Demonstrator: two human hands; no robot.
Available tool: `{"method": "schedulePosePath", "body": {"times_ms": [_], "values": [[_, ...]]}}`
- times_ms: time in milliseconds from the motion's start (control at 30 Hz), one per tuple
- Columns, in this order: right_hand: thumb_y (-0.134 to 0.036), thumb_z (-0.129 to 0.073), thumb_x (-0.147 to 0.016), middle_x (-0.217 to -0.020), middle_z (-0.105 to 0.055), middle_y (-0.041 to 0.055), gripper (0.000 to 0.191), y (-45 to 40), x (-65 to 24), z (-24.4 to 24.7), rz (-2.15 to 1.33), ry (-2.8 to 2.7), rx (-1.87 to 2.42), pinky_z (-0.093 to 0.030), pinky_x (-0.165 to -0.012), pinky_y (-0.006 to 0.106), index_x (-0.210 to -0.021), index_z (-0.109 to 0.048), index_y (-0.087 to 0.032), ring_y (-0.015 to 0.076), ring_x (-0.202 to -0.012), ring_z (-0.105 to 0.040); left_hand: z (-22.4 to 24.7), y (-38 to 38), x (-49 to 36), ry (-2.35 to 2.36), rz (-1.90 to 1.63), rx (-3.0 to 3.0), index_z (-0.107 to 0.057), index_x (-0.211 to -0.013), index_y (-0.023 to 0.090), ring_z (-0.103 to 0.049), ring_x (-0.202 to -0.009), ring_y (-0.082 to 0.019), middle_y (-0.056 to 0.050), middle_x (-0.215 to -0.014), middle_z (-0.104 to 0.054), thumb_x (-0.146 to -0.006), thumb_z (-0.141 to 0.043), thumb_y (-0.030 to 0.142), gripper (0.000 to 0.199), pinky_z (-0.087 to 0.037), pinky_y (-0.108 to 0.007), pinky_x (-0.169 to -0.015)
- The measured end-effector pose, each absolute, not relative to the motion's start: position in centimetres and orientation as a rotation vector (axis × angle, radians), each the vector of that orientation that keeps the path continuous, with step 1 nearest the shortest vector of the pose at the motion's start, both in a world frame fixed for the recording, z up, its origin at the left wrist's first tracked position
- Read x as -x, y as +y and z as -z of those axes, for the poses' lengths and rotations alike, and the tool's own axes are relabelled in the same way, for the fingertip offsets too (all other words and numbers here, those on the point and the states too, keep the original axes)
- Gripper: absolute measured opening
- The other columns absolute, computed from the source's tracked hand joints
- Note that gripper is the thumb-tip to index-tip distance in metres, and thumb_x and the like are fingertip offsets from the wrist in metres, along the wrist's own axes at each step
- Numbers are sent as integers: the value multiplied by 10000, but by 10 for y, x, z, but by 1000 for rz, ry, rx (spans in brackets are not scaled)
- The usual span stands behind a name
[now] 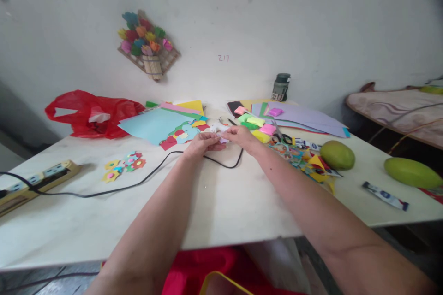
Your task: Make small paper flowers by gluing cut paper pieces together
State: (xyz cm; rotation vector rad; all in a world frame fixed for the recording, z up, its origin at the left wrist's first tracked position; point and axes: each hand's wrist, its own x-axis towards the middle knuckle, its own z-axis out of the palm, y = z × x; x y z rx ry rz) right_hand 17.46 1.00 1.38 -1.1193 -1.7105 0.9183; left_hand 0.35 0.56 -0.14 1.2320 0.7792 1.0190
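Observation:
Both of my hands meet over the middle of the white table (pixel 221 203). My left hand (pixel 205 143) has its fingers curled around the lower left of a small pale lilac paper piece (pixel 223 139). From the right, my right hand (pixel 239 136) pinches the same piece with thumb and fingertips. Its exact shape is mostly hidden by the fingers. Just beyond them is a small white object (pixel 218 126), too blurred to name. Cut paper shapes (pixel 180 134) in red, cream and light blue lie to the left of my hands.
Finished paper flowers (pixel 126 165) and a power strip (pixel 38 184) sit left. A black cable (pixel 138 189) crosses the table. Right are soft clay packs (pixel 256 122), scissors (pixel 282 137), paper scraps (pixel 304 161), a green fruit (pixel 337 155) and a glue tube (pixel 386 196). A red bag (pixel 93 115) stands back left.

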Motion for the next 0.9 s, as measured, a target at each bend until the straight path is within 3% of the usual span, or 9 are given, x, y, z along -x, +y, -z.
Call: {"method": "schedulePosePath", "body": {"times_ms": [567, 800, 900], "values": [[-337, -711, -585, -570, -550, -17, 238, 10, -168, -11, -1026, -1547, 1121, -385, -618, 277, -566, -547, -164, 110, -578, -490, 3, 5, -7, 772, -978, -1231, -565, -727, 114, -678, -681, -208, -82, -722, -690, -575, -777, 297, 319, -527, -342, -732], [-549, -578, -694, -596, -565, 11, 390, 11, -175, -12, -1060, -1602, 1115, -370, -571, 266, -647, -611, -164, 116, -587, -490, 3, 7, -6, 793, -985, -1213, -545, -692, 122, -680, -691, -220, -85, -703, -688, -570, -776, 305, 318, -520, -337, -731], [-532, -615, -658, -589, -549, -2, 374, 11, -177, -14, -1008, -1650, 1128, -363, -577, 264, -649, -615, -159, 111, -589, -474, 4, 8, -5, 785, -986, -1217, -546, -696, 126, -679, -678, -215, -81, -698, -688, -571, -775, 310, 319, -523, -334, -719]]}}
